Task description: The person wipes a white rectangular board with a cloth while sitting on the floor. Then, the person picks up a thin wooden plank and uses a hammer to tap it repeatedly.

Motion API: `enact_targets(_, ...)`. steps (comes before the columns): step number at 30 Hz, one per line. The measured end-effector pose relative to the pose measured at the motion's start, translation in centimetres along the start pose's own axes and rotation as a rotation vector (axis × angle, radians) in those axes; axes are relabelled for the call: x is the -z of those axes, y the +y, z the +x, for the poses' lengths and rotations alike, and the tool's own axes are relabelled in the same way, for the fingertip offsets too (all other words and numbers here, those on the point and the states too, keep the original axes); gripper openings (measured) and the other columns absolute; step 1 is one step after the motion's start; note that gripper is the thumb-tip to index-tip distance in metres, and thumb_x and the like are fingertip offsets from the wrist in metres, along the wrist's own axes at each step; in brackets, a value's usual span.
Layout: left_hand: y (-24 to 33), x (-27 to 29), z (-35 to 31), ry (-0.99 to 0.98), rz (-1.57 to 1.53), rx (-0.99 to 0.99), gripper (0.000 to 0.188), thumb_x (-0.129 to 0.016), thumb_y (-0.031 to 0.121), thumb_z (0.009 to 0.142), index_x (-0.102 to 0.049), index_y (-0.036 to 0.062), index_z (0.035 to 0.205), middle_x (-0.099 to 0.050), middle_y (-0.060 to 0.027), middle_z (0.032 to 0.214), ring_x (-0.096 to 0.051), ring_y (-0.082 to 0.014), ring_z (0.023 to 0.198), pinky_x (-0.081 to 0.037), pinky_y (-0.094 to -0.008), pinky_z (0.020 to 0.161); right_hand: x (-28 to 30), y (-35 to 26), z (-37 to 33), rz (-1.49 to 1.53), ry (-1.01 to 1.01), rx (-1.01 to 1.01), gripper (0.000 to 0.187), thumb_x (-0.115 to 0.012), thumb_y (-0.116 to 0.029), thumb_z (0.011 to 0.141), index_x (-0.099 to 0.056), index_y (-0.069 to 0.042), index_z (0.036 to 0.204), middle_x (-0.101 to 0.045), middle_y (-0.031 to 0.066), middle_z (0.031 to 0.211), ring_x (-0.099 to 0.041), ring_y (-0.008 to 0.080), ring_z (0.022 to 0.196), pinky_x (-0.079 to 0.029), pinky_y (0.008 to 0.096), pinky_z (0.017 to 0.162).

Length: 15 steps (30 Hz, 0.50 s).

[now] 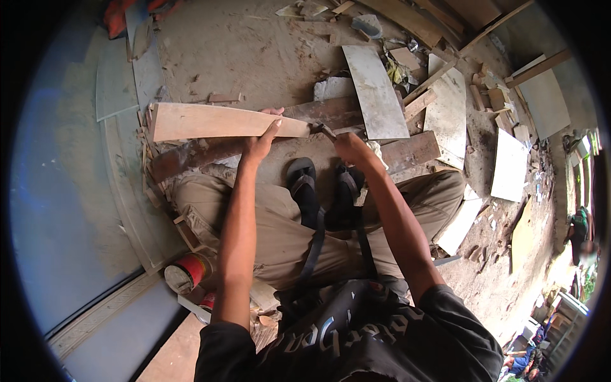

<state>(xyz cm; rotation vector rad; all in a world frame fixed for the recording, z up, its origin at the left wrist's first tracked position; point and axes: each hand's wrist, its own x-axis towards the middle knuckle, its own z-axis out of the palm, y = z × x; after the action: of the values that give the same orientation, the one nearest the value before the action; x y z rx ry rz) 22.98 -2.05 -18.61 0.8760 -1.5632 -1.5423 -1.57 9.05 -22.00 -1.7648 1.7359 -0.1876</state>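
My left hand [259, 143] is closed around a long pale wooden board [203, 122], its thumb on top and fingertips showing at the far edge. The board stretches to the left above the ground and narrows toward its right end. In my right hand [354, 149] is what looks like a hammer [316, 128], its dark metal head at the board's right end. Most of its handle is hidden by my fist. Whether the head touches the board I cannot tell. Behind and below the board lie reddish-brown planks [412, 151] on the ground.
White flat panels [377, 92] and wood scraps [420, 103] litter the dirt floor ahead and right. Glass sheets [116, 83] lean on the left. By my left thigh stands a red can [186, 272]. A person in blue [523, 364] is far off at lower right.
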Motion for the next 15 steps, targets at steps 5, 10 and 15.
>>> enact_targets(5,0.2,-0.2,0.4,-0.078,0.063,-0.098,0.024,-0.060,0.018,0.092,-0.057,0.0025,0.110,-0.063,-0.0111,0.118,-0.054,-0.0184,0.112,-0.040,-0.0327,0.099,-0.4,-1.0,1.8,0.054,-0.013,-0.170,0.017,-0.058,-0.004,0.070,-0.070,0.007,0.074,-0.067,0.0249,0.076,-0.070,0.0317,0.068,-0.056,0.0389,0.061)
enact_targets(10,-0.2,-0.5,0.0,-0.085,0.120,-0.125,0.024,-0.059,0.017,0.092,-0.058,0.0018,0.111,-0.063,-0.0093,0.115,-0.056,-0.0188,0.110,-0.041,-0.0325,0.098,2.2,-6.5,2.1,0.046,-0.047,-0.315,0.031,-0.050,-0.011,0.077,-0.069,0.008,0.093,-0.066,0.0285,0.096,-0.066,0.0398,0.099,-0.052,0.0442,0.084)
enact_targets(15,-0.9,-0.7,0.1,-0.085,0.245,-0.227,0.024,-0.058,0.018,0.092,-0.058,0.0030,0.111,-0.063,-0.0102,0.111,-0.057,-0.0210,0.106,-0.044,-0.0335,0.094,1.5,-9.0,2.0,0.049,-0.012,-0.346,0.030,-0.051,-0.012,0.077,-0.070,0.005,0.093,-0.066,0.0261,0.107,-0.063,0.0385,0.106,-0.049,0.0439,0.091)
